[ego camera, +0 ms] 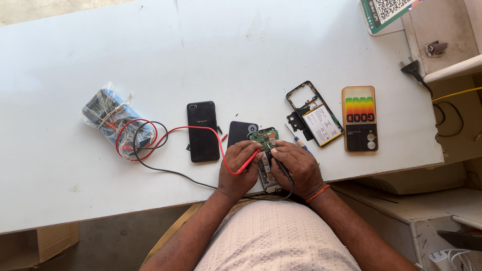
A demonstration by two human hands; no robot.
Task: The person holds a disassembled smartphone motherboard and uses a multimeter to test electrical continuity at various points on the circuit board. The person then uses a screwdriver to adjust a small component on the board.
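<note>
I'm pinching the red probe point(246, 163) in my left hand point(240, 168), fingers clamped tight on it, tip pointing up-right at the green board point(264, 137). My right hand point(297, 168) is closing on the black probe point(282, 169), fingers wrapped around it, tip aimed in toward the same board; I can't tell if either tip is actually touching. The board is sitting in the opened phone point(267, 170), lying flat right between my two hands, mostly hidden under my knuckles. Both hands are resting near the table point(150, 45) front edge.

The red lead point(201, 129) is running from my left grip out to the left, the black lead point(170, 170) trailing below it, both looping to the meter point(113, 120), which is sitting in a clear plastic bag well left of my left hand. A black phone point(202, 131) is lying face down just left of my left hand. A dark back cover point(241, 131) is peeking out just above my left fingers. A small screwdriver point(296, 140) is lying just above my right hand. Further up-right, a phone frame with a battery point(315, 116), then a case point(359, 119) with rainbow stripes beside it. An orange thread band point(317, 193) is circling my right wrist.
</note>
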